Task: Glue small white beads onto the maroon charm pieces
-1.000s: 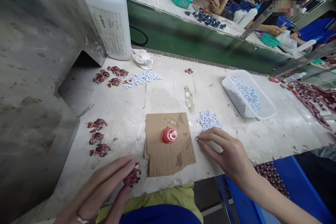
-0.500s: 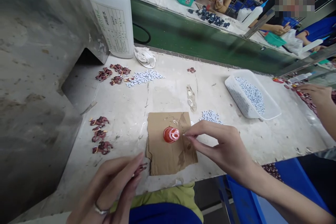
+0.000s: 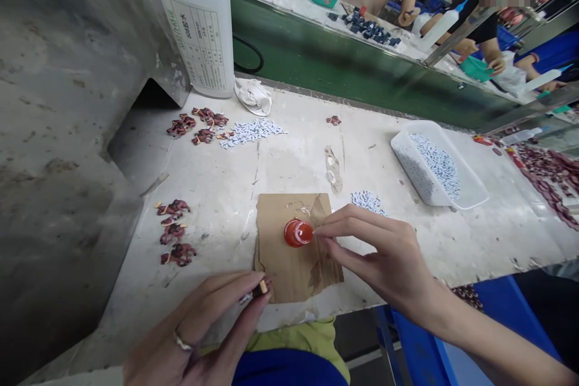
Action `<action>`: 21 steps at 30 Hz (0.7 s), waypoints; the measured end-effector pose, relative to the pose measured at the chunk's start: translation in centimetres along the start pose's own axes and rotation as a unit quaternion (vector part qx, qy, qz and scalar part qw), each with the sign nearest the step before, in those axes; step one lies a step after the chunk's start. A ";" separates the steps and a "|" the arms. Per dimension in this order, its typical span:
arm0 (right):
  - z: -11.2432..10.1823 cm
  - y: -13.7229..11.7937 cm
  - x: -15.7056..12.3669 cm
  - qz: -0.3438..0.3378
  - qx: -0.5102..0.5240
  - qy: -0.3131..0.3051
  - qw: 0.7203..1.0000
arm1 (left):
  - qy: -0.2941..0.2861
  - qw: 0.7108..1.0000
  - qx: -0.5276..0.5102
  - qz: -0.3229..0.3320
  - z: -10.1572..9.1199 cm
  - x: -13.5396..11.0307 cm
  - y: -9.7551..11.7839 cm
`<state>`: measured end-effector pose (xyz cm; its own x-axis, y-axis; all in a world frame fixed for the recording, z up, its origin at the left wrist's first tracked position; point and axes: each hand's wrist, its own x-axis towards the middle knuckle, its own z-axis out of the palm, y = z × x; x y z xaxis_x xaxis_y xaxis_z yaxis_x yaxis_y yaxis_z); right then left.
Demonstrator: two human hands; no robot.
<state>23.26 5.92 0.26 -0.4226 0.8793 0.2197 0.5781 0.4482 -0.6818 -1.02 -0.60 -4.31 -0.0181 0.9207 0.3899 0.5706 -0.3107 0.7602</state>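
Observation:
My left hand (image 3: 205,321), with a ring on one finger, pinches a small brown figurine (image 3: 261,288) between thumb and fingers. A yellowish part of the figurine faces up. The fingertips sit by the lower left edge of a cardboard piece (image 3: 289,280). On the cardboard stands a small red cup (image 3: 293,236) with a shiny wet-looking top. My right hand (image 3: 384,247) has thumb and fingers pinched together, the fingertips at the cup's right rim. Whatever is in that pinch is too small to make out. Small pale blue-white pieces (image 3: 367,200) lie just beyond the right hand.
Several brown figurines (image 3: 178,254) lie at the left, with more beside a pile of pale pieces (image 3: 253,131). A large white bottle (image 3: 199,30) and a crumpled white cloth (image 3: 253,96) stand behind. A clear tub (image 3: 473,196) holds pale pieces. Co-workers sit across the green partition (image 3: 289,48).
My left hand has moved right and turned the figurine, so its yellowish part shows. My right fingertips have come in to the red cup's rim. A co-worker's hand at the right has left view.

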 end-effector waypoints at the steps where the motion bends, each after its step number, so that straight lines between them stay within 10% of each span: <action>1: 0.1 -0.3 -0.1 -0.001 0.014 0.010 1.000 | -0.005 1.000 -0.009 0.010 0.1 0.2 0.2; 10: 2.0 -2.9 -0.9 0.004 0.200 0.024 0.979 | -0.023 0.998 -0.037 0.053 1.0 0.5 0.5; 21: 2.4 -3.2 -0.7 -0.031 0.156 -0.020 0.987 | -0.013 0.999 -0.002 0.033 0.9 0.7 1.3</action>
<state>20.05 3.52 0.63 -0.4811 0.8418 0.2449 0.3091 0.4243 -0.8511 0.47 -0.18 -3.56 0.0405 0.9035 0.4267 0.5665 -0.3726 0.7350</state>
